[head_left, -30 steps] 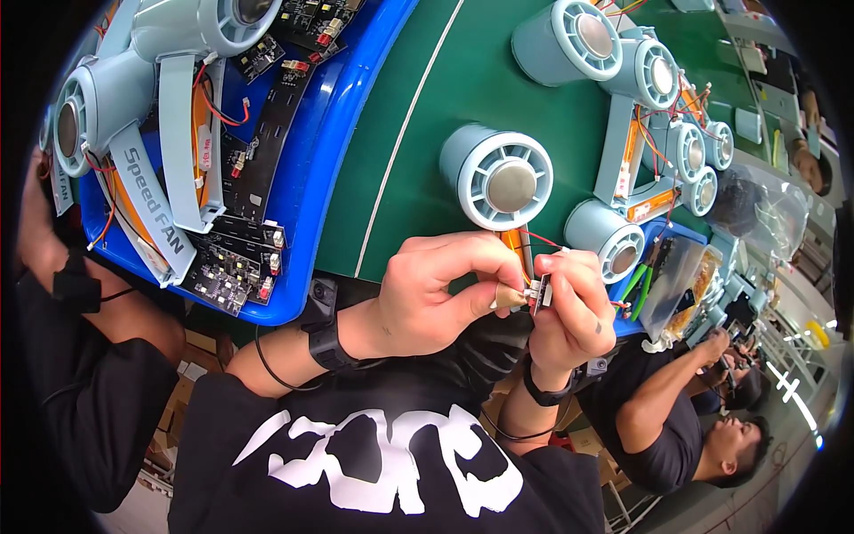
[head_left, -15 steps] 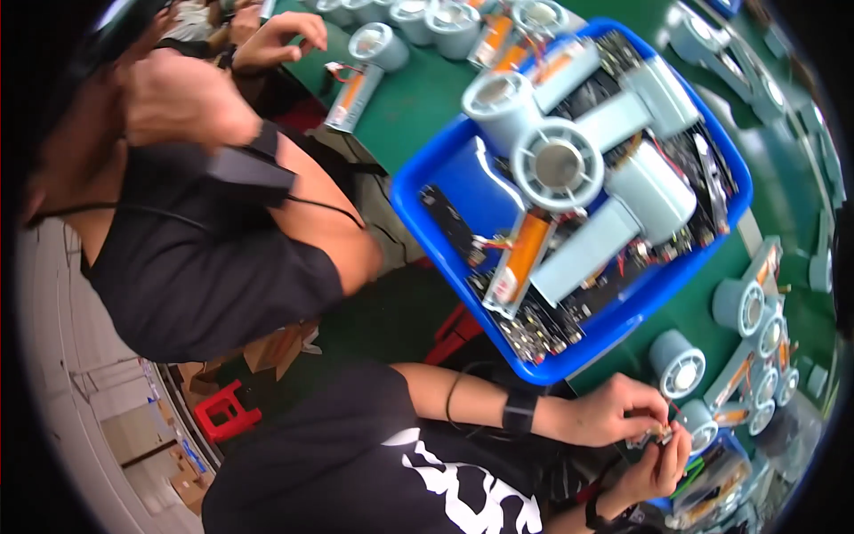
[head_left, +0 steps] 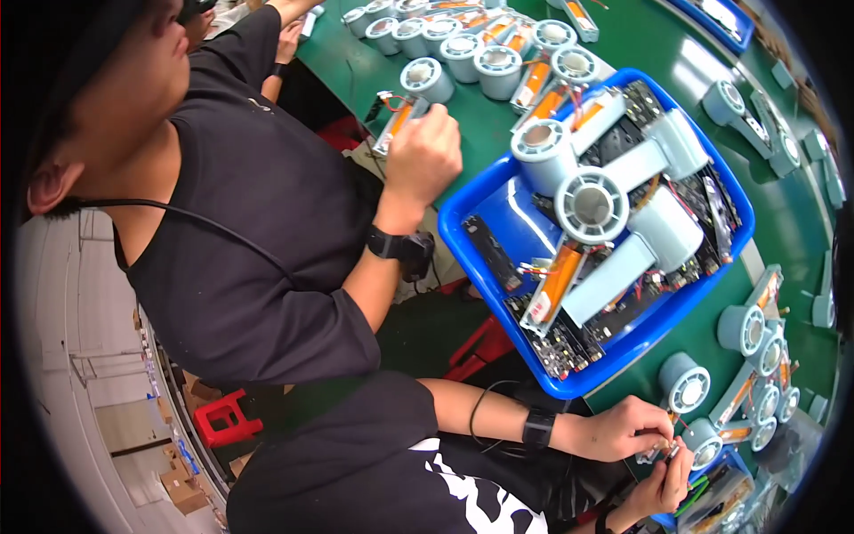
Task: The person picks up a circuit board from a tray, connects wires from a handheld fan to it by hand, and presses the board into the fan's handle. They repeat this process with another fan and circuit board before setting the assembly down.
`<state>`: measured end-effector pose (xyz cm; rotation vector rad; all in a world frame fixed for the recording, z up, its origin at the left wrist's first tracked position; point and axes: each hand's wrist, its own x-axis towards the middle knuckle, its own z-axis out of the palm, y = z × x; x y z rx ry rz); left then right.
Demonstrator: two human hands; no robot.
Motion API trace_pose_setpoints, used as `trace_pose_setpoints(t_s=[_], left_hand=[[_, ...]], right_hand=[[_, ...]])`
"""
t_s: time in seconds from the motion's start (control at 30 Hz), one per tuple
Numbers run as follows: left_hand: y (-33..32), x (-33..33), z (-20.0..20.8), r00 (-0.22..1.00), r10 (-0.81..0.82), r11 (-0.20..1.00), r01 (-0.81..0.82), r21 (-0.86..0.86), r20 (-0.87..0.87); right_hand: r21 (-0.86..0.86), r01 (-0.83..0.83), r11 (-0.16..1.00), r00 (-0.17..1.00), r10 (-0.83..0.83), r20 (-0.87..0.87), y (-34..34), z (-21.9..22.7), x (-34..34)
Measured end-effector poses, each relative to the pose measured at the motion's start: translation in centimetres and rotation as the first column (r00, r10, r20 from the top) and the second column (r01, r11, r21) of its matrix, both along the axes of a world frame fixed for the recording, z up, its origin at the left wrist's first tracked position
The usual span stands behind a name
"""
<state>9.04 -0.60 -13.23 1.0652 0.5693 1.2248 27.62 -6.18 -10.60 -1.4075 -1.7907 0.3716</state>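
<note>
My left hand (head_left: 630, 429) and my right hand (head_left: 665, 482) meet at the lower right. Both are closed in a pinch on a small pale part (head_left: 652, 454), mostly covered by my fingers, so its kind is unclear. Just above my hands stands a pale blue-grey handheld fan body (head_left: 685, 383) with a round grille. A second round fan head (head_left: 703, 443) lies right beside my fingers. Several more fan bodies (head_left: 743, 329) are grouped farther right, some with orange batteries showing in their handles.
A blue tub (head_left: 498, 200) full of fan bodies and black circuit boards stands on the green table (head_left: 480, 116). To my left, a co-worker's hand (head_left: 425, 153) grips an open fan handle. Rows of fans (head_left: 463, 55) stand beyond. A red stool (head_left: 227, 418) is on the floor.
The co-worker's raised hand has come down to the fan handle at the table. The view has shifted, so the tub appears farther right and lower. My hands stay together on the small part.
</note>
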Motion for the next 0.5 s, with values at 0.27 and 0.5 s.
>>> trace_pose_setpoints(t_s=[0.27,0.5], left_hand=[[5.3,5.1,-6.3,0.982,0.034,0.999,-0.036,-0.010,-0.188],[5.2,9.2,-8.7,0.994,-0.100,0.988,0.092,-0.126,-0.054]], right_hand=[[0.062,-0.117,0.991,0.981,0.125,-0.149,7.5,-7.0,4.5],[0.064,-0.053,0.997,0.994,0.059,-0.097,7.1,-7.2,7.5]])
